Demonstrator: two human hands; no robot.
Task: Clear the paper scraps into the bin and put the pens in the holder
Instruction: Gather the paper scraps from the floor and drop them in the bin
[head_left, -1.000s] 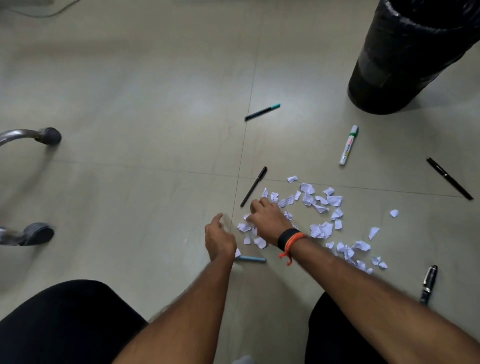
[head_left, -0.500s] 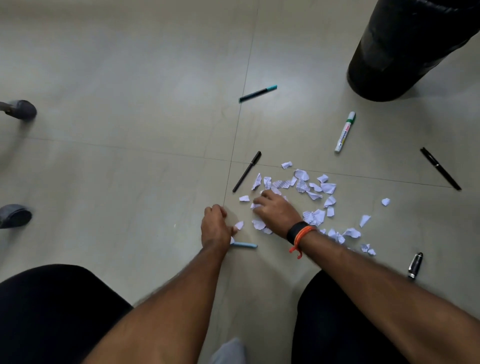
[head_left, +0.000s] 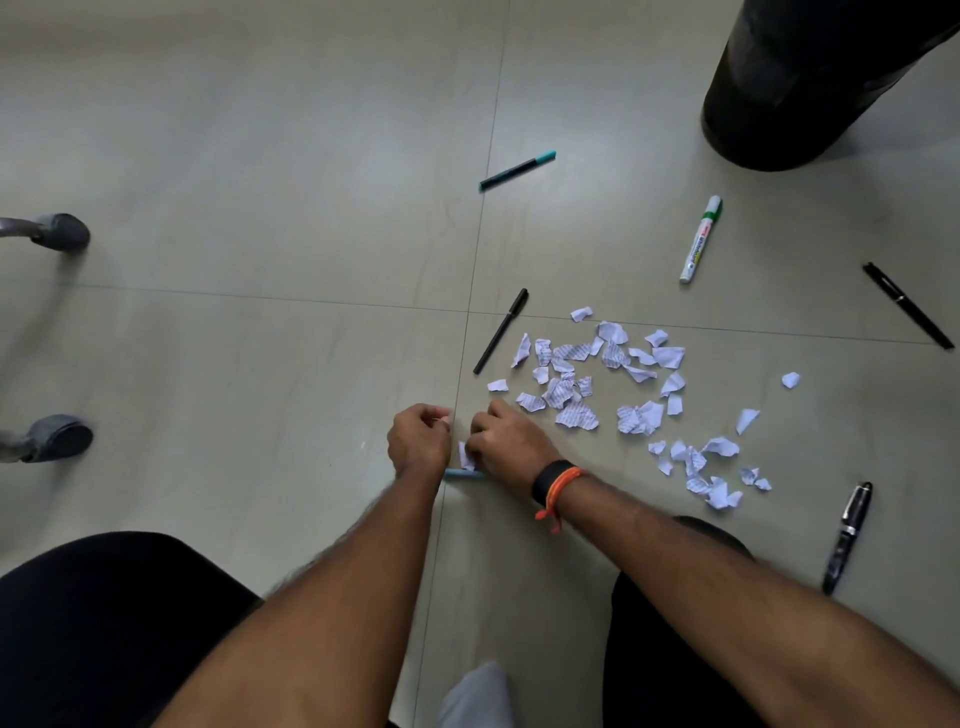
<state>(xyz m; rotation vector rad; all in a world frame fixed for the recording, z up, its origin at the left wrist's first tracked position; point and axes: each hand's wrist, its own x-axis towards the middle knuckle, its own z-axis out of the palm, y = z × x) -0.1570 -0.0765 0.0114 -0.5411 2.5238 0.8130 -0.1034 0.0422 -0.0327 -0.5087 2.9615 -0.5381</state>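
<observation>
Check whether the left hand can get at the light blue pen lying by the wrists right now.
Probably yes. The light blue pen lies on the bare floor just beside the left hand, nothing on top of it. The right hand covers its far end, and the left fist looks closed, perhaps on scraps.

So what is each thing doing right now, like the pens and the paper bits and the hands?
paper scraps: scattered on the floor, none binned
left hand: closed, seems to hold scraps
right hand: pinching a scrap
light blue pen: lying partly under the hands
white marker: capped, lying flat
teal-capped pen: lying flat
bin: upright, black-lined
</observation>
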